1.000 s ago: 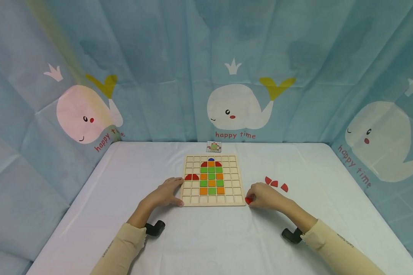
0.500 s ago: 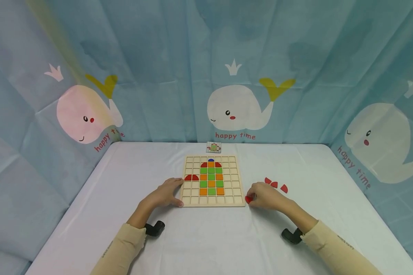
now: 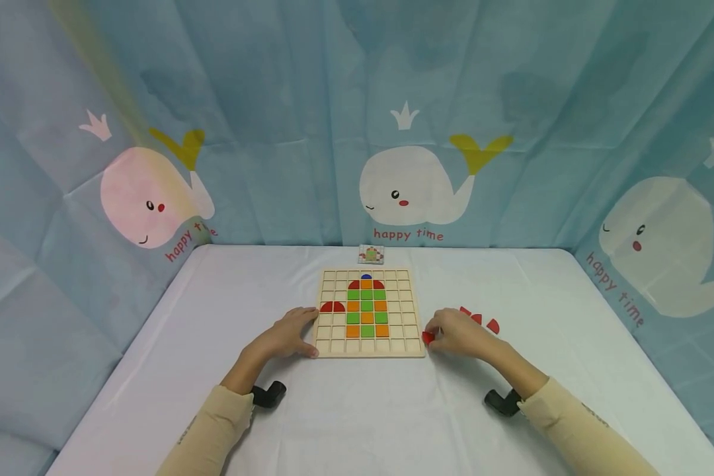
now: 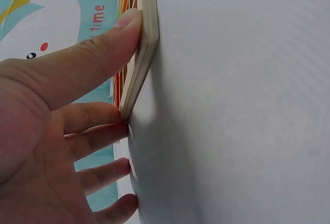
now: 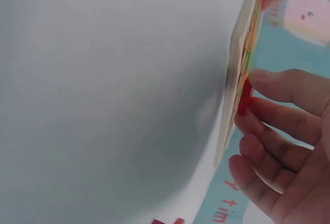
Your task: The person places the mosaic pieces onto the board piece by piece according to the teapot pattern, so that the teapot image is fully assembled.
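A square wooden grid board [image 3: 401,307] lies flat on the table. Orange and green square tiles fill its middle columns, with a small blue piece [image 3: 366,277] at the top. Two red quarter-round tiles [image 3: 333,307] sit side by side at its left. My left hand [image 3: 285,332] rests against the board's left side; in the left wrist view its thumb [image 4: 98,61] touches the board's edge and the fingers are spread. My right hand [image 3: 459,334] pinches a red quarter-round tile [image 5: 245,96] between thumb and fingertips at the board's right edge.
Several loose red quarter-round tiles [image 3: 493,326] lie beyond my right hand, partly hidden by it. A small pattern card [image 3: 371,254] lies behind the board. A blue whale-print curtain [image 3: 274,165] surrounds the white table [image 3: 357,410].
My right hand has shifted slightly away from me with the red tile, which now appears over the board's right edge. The left hand keeps its place.
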The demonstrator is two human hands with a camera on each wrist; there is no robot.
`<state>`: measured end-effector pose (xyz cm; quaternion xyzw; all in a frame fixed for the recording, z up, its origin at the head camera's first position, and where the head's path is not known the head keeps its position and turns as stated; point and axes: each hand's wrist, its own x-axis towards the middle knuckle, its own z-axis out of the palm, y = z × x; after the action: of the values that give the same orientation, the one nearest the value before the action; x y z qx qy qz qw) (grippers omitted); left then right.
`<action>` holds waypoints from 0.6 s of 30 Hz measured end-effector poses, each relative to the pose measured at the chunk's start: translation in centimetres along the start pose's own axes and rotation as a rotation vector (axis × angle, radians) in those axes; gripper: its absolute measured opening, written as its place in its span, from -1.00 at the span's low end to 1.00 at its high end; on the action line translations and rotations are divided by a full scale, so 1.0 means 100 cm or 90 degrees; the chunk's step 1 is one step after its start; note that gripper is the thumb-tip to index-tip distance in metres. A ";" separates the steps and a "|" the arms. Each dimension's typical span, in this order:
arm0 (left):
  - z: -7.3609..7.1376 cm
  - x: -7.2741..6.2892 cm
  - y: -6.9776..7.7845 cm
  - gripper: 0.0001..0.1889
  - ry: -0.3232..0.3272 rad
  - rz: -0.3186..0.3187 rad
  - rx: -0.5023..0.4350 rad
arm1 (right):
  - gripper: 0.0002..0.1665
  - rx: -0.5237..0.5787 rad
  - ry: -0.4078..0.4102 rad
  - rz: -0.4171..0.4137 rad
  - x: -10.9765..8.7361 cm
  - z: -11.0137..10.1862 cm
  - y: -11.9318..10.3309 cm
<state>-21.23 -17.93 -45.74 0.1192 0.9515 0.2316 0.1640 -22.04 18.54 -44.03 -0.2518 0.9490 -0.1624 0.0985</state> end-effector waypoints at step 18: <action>-0.001 -0.002 0.001 -0.06 -0.003 0.000 -0.002 | -0.75 0.010 0.014 -0.035 0.021 -0.006 -0.014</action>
<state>-21.11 -17.92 -45.52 0.1196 0.9507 0.2327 0.1666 -23.36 16.45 -43.19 -0.2749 0.9416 -0.1750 0.0853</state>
